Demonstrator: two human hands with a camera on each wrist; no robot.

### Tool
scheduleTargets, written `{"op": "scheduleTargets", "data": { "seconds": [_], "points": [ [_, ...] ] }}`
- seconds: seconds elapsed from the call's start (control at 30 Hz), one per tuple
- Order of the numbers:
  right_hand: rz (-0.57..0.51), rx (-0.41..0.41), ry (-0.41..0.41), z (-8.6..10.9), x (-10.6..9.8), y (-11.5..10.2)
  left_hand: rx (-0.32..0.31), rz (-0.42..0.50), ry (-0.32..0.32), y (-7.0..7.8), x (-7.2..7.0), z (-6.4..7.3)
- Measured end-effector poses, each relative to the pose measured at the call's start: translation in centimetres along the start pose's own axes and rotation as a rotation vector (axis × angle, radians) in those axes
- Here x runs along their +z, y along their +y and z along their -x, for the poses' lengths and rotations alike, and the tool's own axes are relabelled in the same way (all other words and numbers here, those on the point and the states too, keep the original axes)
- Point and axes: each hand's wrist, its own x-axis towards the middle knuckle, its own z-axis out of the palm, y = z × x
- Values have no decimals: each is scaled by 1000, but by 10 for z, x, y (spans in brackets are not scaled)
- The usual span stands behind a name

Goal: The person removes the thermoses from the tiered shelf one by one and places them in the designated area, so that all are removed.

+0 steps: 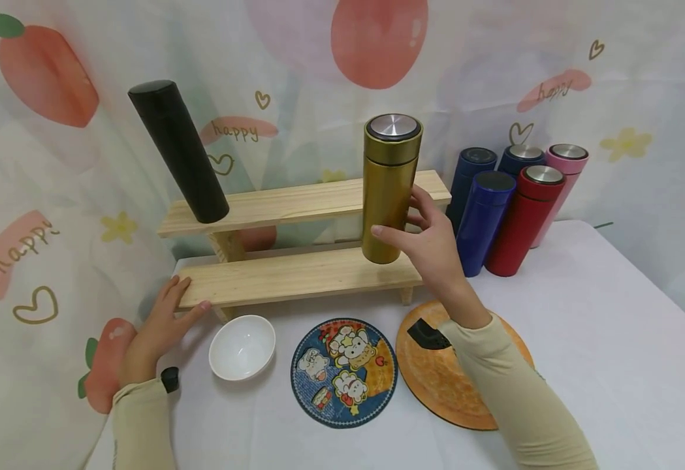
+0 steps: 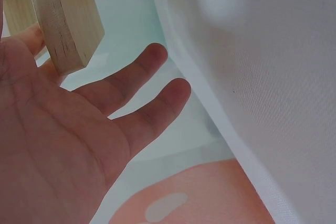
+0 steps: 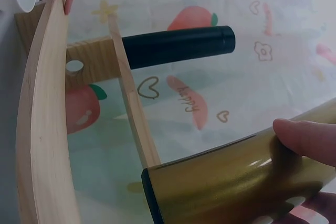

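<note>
My right hand (image 1: 439, 254) grips a gold thermos bottle (image 1: 388, 202), thumb on one side and fingers round the other. The bottle is upright, in front of the right part of a two-step wooden shelf (image 1: 301, 277). In the right wrist view the gold bottle's dark base (image 3: 152, 195) overlaps the upper board's end. My left hand (image 1: 154, 329) holds the left end of the lower board between thumb and fingers; two fingers (image 2: 157, 111) stretch out past the wood in the left wrist view. A black thermos bottle (image 1: 180, 156) stands on the upper board's left end.
Right of the shelf stand several more bottles, including a blue one (image 1: 483, 222), a red one (image 1: 524, 222) and a pink one (image 1: 568, 160). A white bowl (image 1: 242, 348), a round cartoon mat (image 1: 344, 372) and an orange-brown round mat (image 1: 465, 398) lie in front. A patterned curtain (image 1: 295, 59) hangs behind.
</note>
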Motion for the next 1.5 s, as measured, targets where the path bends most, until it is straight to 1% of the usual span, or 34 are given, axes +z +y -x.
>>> {"op": "scheduleTargets", "data": {
  "seconds": [0.1, 0.33, 0.6, 0.7, 0.9, 0.97, 1.17, 1.33, 1.5],
  "points": [
    [-6, -12, 9, 2, -6, 3, 14, 6, 8, 0, 0, 0],
    [-11, -9, 36, 5, -17, 6, 9, 7, 5, 1, 1, 0],
    [50, 4, 65, 5, -34, 1, 9, 16, 11, 0, -1, 0],
    [51, 6, 88, 5, -41, -1, 18, 16, 20, -2, -2, 1],
    [73, 27, 124, 6, -58, -5, 17, 8, 17, -2, -2, 4],
    [65, 34, 139, 5, -64, -6, 19, 5, 19, -2, -2, 4],
    [13, 61, 216, 5, -87, -10, 20, 4, 20, -2, -3, 2],
    [-46, 45, 297, 5, -106, -8, 24, 10, 20, -2, -3, 1],
    [-75, 34, 372, 5, -123, -9, 17, 4, 20, -1, -3, 1]
  ]
}}
